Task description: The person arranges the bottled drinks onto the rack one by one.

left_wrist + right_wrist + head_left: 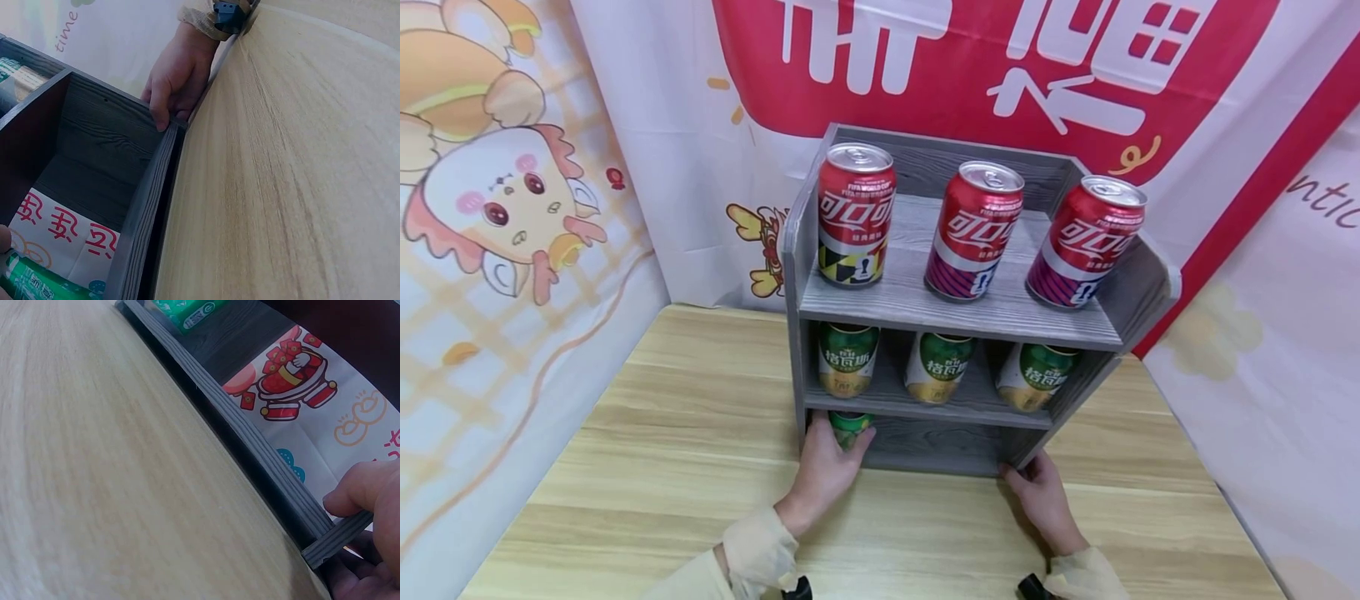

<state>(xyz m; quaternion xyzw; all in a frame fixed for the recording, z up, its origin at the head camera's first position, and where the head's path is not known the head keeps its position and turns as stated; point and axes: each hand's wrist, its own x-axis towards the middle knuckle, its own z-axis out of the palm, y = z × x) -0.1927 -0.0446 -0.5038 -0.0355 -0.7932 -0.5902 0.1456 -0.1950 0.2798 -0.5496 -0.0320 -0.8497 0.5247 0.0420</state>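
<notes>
My left hand (826, 468) holds a green can (850, 427) at the left end of the bottom shelf of a grey wooden rack (940, 446). The thumb lies on the can's right side and the other fingers pass behind its left side. In the left wrist view only part of the green can (44, 282) shows at the lower left corner. My right hand (1045, 503) grips the rack's lower right side panel; in the right wrist view its thumb (357, 490) lies inside the panel and the fingers are outside.
Three red cola cans, one at the left (856, 217), stand on the top shelf. On the middle shelf are three green-and-gold cans, the centre one (940, 368) among them. A wooden table (700, 400) bears the rack, with a printed cloth (685, 167) behind it.
</notes>
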